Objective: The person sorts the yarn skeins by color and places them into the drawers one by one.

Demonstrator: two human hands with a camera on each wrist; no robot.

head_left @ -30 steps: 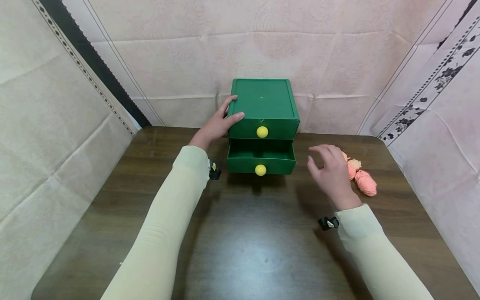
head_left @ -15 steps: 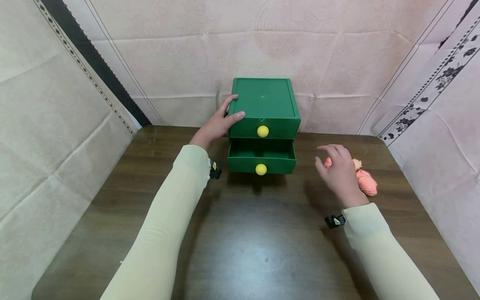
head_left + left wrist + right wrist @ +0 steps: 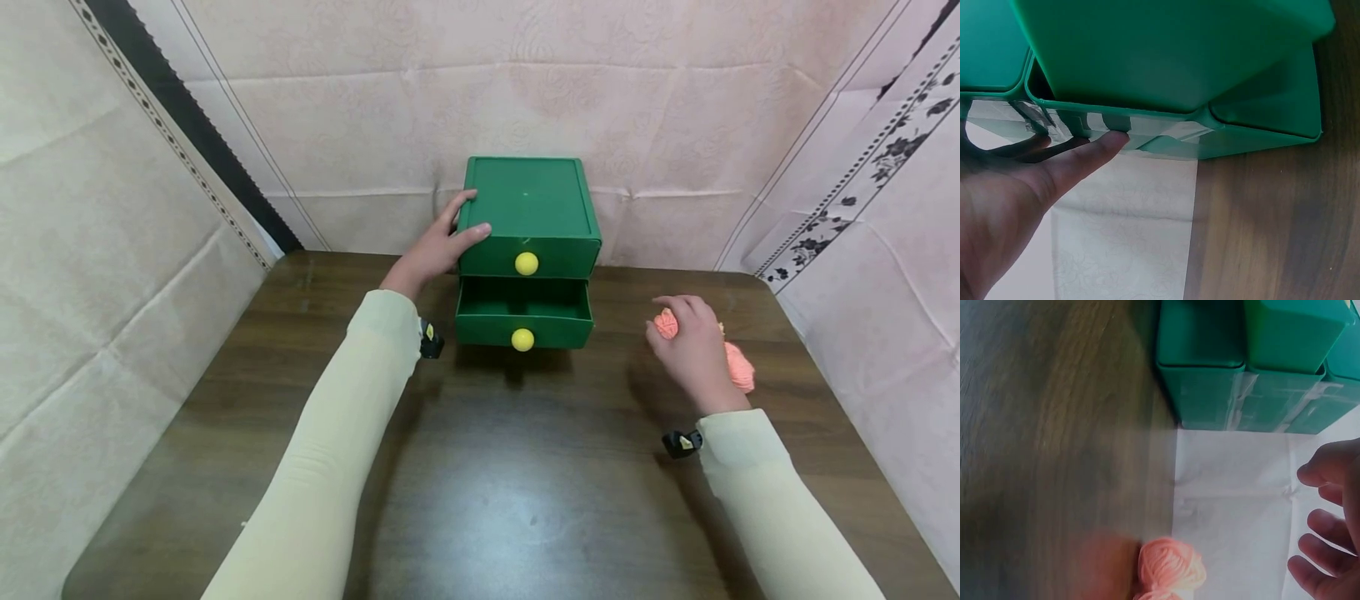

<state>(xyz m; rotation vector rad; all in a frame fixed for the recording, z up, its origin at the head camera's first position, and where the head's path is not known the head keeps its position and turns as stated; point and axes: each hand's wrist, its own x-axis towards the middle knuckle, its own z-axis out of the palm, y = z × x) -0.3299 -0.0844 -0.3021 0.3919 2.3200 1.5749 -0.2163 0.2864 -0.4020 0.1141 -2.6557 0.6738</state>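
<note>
A green drawer cabinet (image 3: 528,200) stands at the back of the table. Its middle drawer (image 3: 487,331) is pulled out, and the inside that shows holds nothing. My left hand (image 3: 433,250) rests on the cabinet's left side, thumb and forefinger over the top edge; in the left wrist view its other fingers lie straight along the side. To the right, my right hand (image 3: 693,350) hovers over a small group of yarn balls, fingers loosely bent and apart. One coral yarn ball (image 3: 665,323) shows between thumb and fingers. The right wrist view shows the yarn (image 3: 1171,565) apart from that hand.
Yellow round knobs (image 3: 527,264) stick out from the drawer fronts. Another coral yarn ball (image 3: 740,368) lies behind my right wrist. Pale cloth (image 3: 540,100) hangs behind the dark wooden table (image 3: 480,492) and along both sides.
My right hand has moved to the right, over the yarn balls, covering more of them. The left hand stays on the cabinet, and the drawer has not moved.
</note>
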